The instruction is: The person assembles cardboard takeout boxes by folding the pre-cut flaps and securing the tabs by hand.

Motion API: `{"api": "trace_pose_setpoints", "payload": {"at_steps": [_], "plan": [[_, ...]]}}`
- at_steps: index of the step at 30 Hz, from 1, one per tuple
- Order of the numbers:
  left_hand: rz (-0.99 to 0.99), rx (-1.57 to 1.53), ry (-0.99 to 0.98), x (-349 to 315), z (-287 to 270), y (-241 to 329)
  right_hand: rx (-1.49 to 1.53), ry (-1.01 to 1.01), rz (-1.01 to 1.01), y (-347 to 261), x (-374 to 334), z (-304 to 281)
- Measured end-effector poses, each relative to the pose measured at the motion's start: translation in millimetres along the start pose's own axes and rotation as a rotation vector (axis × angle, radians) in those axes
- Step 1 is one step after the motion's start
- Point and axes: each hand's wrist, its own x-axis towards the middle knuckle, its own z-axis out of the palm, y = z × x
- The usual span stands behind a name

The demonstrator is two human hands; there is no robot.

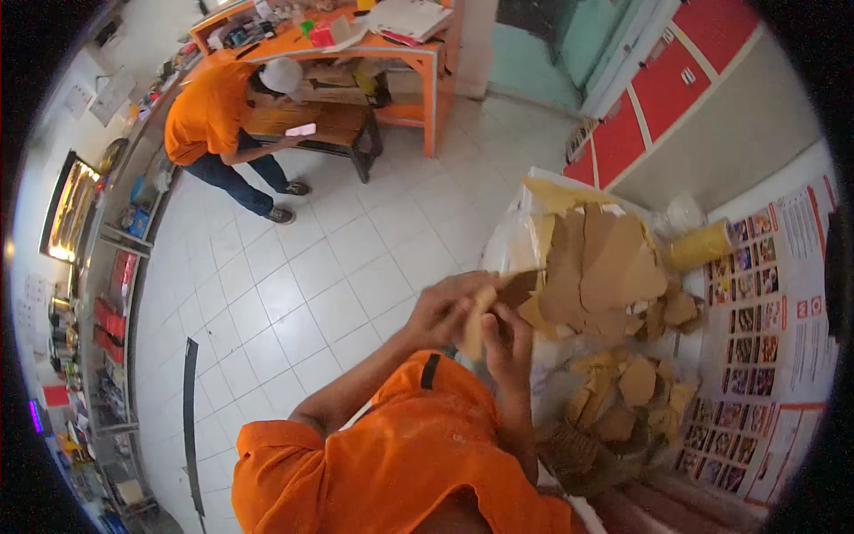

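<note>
Close to my chest, my left hand [445, 307] grips a strip of brown cardboard [477, 326], its fingers curled at the upper edge. On the other side of the strip, my right hand [511, 343] is closed with thumb and fingers around it. A darker cardboard flap [520, 290] sticks out just beyond my fingers; whether it belongs to the same piece I cannot tell. Right of my hands lies a large torn sheet of cardboard [609, 262], cracked down its length, on clear plastic. Several smaller cardboard scraps [637, 383] are heaped nearer to me.
A yellowish roll [701, 246] lies beside the printed poster [765, 303] on the right. Red cabinet doors [623, 125] stand beyond. Across the tiled floor [311, 285], a person in orange [209, 111] bends by a wooden bench [311, 123], holding a phone. Shelves [124, 311] line the left.
</note>
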Motion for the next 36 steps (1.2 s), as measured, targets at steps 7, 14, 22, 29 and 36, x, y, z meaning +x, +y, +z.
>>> {"api": "trace_pose_setpoints", "payload": {"at_steps": [7,14,22,29,36], "plan": [[-0.459,-0.283,0.256,1,35,14,-0.310,-0.187,-0.122,3,9,10],[-0.510,-0.819,0.152,15,48,55,-0.209,-0.077,-0.034,12,1,5],[-0.453,-0.506,-0.119,21,18,43,-0.123,-0.221,-0.160,17,-3,-11],[-0.571,-0.888,0.007,19,30,25,-0.104,-0.259,0.044,11,1,1],[-0.735,-0.939,0.148,18,49,43,-0.178,-0.175,0.047,11,-6,-13]]}}
